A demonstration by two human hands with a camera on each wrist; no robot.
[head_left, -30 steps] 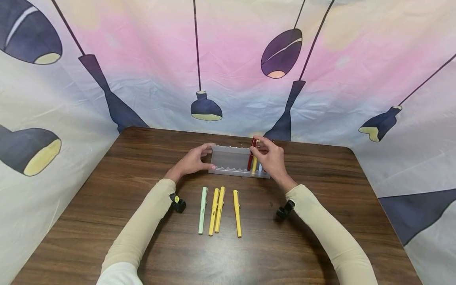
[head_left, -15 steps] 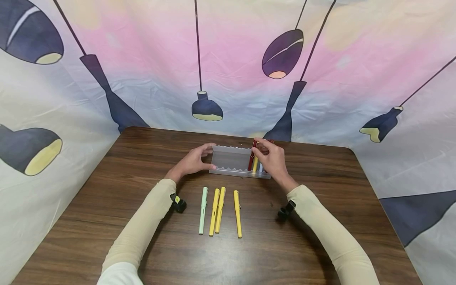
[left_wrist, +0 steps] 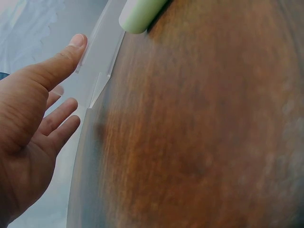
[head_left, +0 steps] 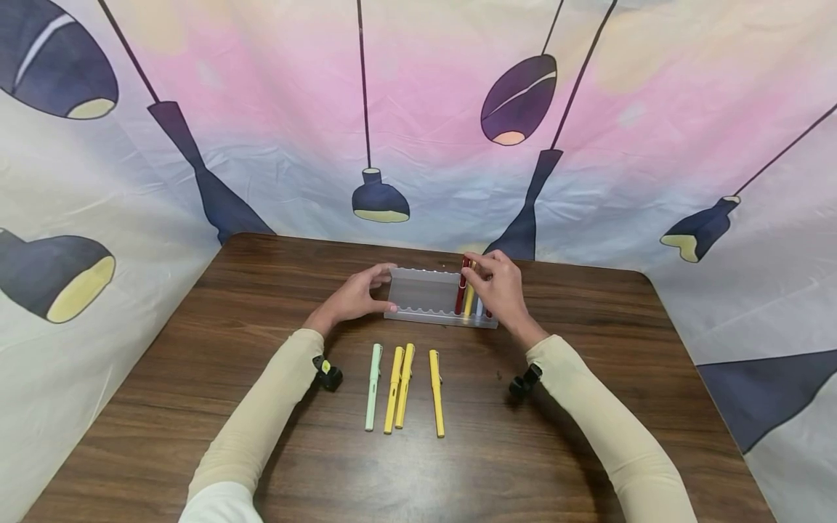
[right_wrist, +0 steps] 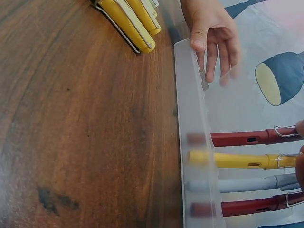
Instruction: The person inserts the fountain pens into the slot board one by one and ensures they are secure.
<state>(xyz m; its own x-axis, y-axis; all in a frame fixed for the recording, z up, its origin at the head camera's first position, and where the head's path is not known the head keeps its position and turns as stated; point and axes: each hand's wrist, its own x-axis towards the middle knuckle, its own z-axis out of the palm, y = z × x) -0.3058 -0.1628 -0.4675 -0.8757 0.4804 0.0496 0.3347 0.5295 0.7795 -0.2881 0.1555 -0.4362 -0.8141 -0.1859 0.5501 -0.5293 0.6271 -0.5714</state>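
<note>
A clear plastic pen rack (head_left: 425, 290) with notched edges stands near the far side of the table. My left hand (head_left: 356, 294) holds its left end, thumb at the front edge and fingers behind the panel. My right hand (head_left: 502, 290) pinches the upper part of a dark red pen (right_wrist: 242, 138), which stands in the rack. To its right in the rack are a yellow pen (right_wrist: 240, 160), a pale grey-blue pen (right_wrist: 247, 184) and another dark red pen (right_wrist: 251, 206). The right hand partly hides these in the head view; its fingertips barely show in the right wrist view.
In front of the rack a mint green pen (head_left: 373, 388) lies on the brown wooden table (head_left: 556, 465). Beside it lie two yellow pens (head_left: 394, 388) close together and a separate yellow pen (head_left: 436, 392). A printed cloth (head_left: 445, 189) hangs behind the table.
The right hand's fingers shift slightly at the top of the left red pen, which leans a little differently. The left hand and the loose pens stay in place.
</note>
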